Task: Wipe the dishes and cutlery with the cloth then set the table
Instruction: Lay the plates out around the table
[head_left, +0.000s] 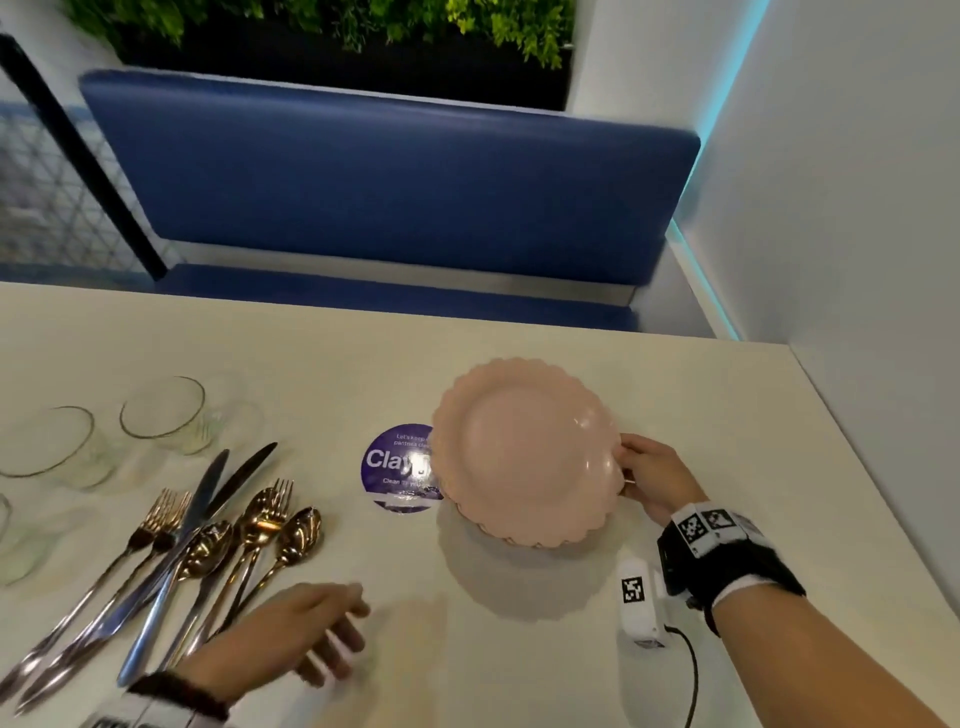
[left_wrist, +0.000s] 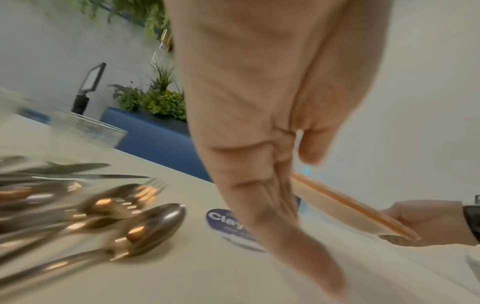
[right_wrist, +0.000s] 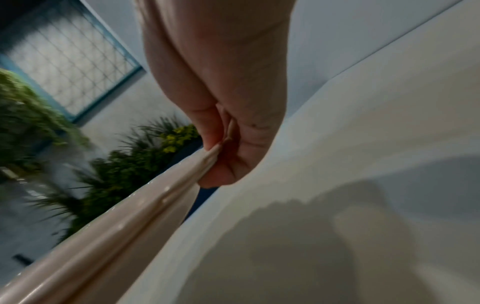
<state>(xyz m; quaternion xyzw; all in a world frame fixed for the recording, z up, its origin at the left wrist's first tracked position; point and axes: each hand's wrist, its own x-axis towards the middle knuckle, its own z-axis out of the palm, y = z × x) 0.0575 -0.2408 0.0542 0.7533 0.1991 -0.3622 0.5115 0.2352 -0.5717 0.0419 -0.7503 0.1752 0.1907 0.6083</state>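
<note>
My right hand (head_left: 631, 467) pinches the right rim of a stack of pink scalloped plates (head_left: 524, 452), thumb on top. The stack hangs tilted above the white table (head_left: 727, 415) and casts a shadow below. The right wrist view shows thumb and fingers (right_wrist: 223, 131) clamped on the plates' rim (right_wrist: 116, 236). My left hand (head_left: 343, 634) is blurred, low over the table's front, fingers straight and holding nothing. Gold and silver cutlery (head_left: 208, 545) lies in a loose pile to its left. The left wrist view shows the spoons (left_wrist: 145, 228) and the plates (left_wrist: 345, 207). No cloth is plainly visible.
Several clear glasses (head_left: 161, 410) stand at the table's left behind the cutlery. A round purple sticker (head_left: 395, 467) lies partly under the plates. A small white device with a cable (head_left: 639, 608) sits by my right wrist. A blue bench (head_left: 389, 197) lies beyond the far edge.
</note>
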